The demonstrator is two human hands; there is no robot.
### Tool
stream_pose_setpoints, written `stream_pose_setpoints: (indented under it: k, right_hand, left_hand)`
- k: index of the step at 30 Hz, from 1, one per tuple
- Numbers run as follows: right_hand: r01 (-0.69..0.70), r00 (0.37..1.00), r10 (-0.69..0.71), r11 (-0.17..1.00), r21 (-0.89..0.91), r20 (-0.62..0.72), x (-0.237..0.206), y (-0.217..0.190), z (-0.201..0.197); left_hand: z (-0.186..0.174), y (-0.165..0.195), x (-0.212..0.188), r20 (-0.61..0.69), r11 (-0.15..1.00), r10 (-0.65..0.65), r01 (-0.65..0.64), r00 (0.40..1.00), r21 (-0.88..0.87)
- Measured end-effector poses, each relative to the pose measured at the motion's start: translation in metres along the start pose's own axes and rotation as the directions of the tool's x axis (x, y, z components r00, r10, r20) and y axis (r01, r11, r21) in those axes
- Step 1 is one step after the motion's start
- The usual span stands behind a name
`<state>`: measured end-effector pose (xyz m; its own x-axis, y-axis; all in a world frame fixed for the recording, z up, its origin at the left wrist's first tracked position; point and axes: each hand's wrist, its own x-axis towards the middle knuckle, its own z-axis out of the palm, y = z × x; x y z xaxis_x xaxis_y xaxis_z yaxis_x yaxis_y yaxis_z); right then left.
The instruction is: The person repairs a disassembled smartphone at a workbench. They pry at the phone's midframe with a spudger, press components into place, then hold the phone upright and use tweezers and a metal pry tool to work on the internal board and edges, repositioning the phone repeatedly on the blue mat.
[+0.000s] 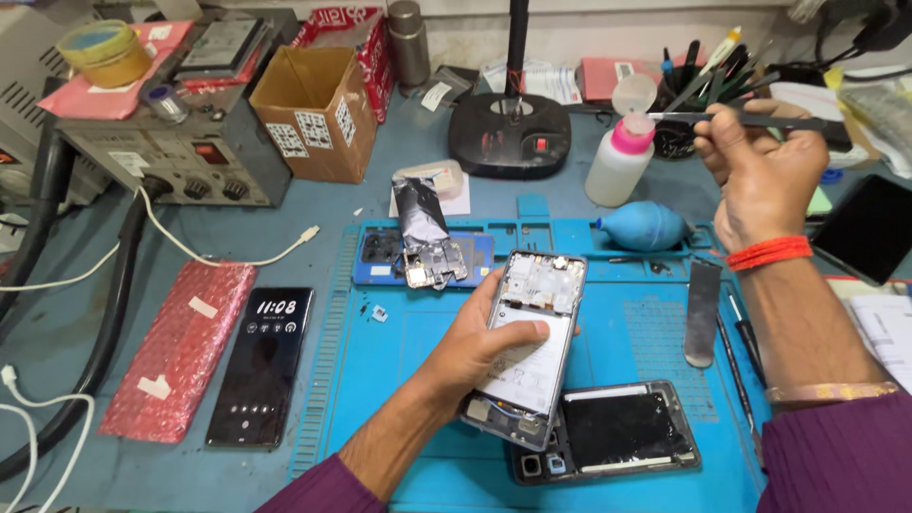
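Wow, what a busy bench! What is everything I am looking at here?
Opened phone: one, silver frame with a white battery, held above the mat.
Work mat: one, blue, centre of the bench.
Back cover: one, black, near edge of the mat.
Lit phone: one, black, left of the mat.
Bubble pouch: one, red, beside the lit phone.
Cardboard box: one, brown, back left.
Squeeze bottle: one, white with a pink cap, back centre.
Air blower: one, blue, by the bottle.
Left hand: grips the opened phone.
Right hand: raised, holds a thin dark tool.
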<state>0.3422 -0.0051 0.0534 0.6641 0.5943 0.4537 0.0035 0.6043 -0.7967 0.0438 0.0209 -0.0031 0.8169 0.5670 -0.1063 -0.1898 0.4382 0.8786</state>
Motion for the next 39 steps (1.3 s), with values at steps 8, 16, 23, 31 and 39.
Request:
stream_pose_setpoints:
  k: [8,16,23,31,39]
  right_hand:
    - [0.092,0.992,-0.085,0.992,-0.081,0.090,0.003,0.000,0.004]
    - [0.099,0.994,-0.090,0.987,-0.130,0.067,0.005,-0.007,0.014]
    - [0.118,0.988,-0.099,0.978,-0.173,0.114,0.006,-0.006,0.013]
    - [0.106,0.991,-0.090,0.982,-0.157,0.103,0.007,-0.003,0.008]
    - [0.088,0.993,-0.076,0.986,-0.143,0.088,0.003,-0.001,0.008]
  left_hand:
    - [0.001,0.002,-0.002,-0.013,0.997,-0.051,0.052,0.999,0.050]
    - [0.001,0.000,-0.003,-0.030,0.996,-0.077,0.078,0.997,0.052]
    - [0.002,0.003,-0.003,-0.013,0.996,-0.069,0.069,0.998,0.055]
    - [0.001,0.000,-0.003,-0.014,0.998,-0.053,0.054,0.998,0.030]
    - [-0.001,-0.004,0.000,-0.038,0.998,-0.047,0.046,0.998,-0.039]
